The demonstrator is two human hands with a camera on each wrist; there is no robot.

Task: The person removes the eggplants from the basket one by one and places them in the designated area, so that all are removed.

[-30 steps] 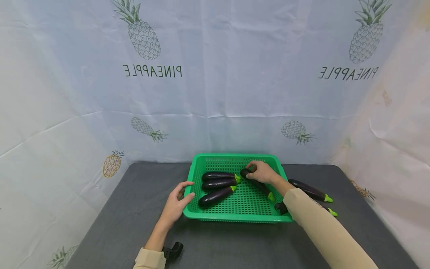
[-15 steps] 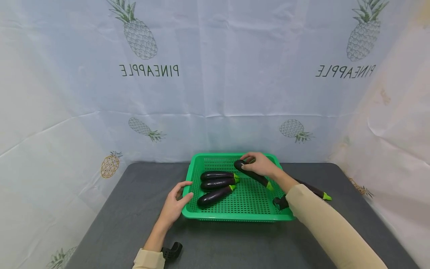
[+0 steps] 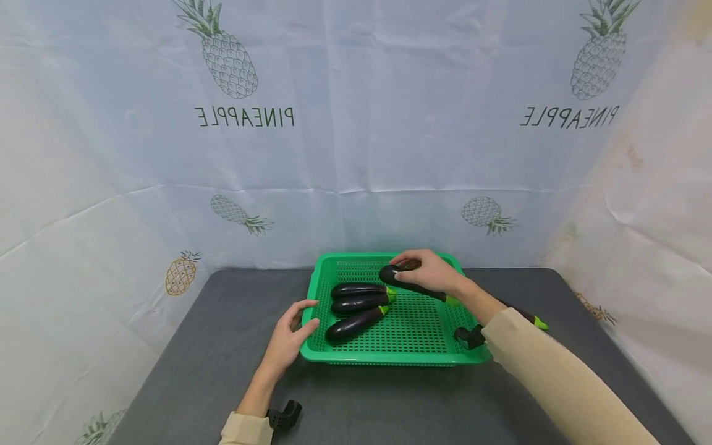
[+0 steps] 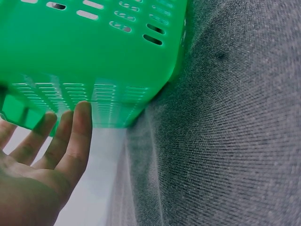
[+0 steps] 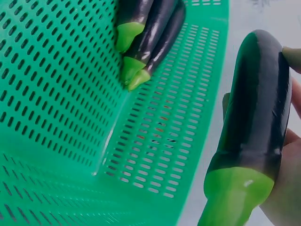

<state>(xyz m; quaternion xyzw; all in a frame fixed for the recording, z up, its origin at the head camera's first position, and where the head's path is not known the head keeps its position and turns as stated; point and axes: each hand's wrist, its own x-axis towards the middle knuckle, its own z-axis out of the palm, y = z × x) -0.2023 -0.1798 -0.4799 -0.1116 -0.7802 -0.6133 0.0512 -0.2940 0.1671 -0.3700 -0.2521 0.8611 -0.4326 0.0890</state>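
My right hand (image 3: 431, 272) grips a dark purple eggplant (image 5: 256, 103) by its body, its green stem end pointing right in the head view. That eggplant is held above the back right part of a green plastic basket (image 3: 389, 358). On the basket's left side lie three more eggplants: a back one (image 3: 358, 290), a middle one (image 3: 361, 303) and a front one (image 3: 353, 326), stems to the right. My left hand (image 3: 286, 337) is at the basket's left rim, its fingers extended by the outer wall in the left wrist view.
Right of the basket, another eggplant (image 3: 525, 316) lies on the dark grey tabletop (image 3: 389, 408), partly hidden by my right forearm. A pale curtain (image 3: 356, 154) with pineapple prints hangs behind the table. Black wrist mounts are on both arms.
My right hand has raised its eggplant and carried it left and toward the back. The left hand stays at the rim. My right sleeve now covers more of the eggplants on the table.
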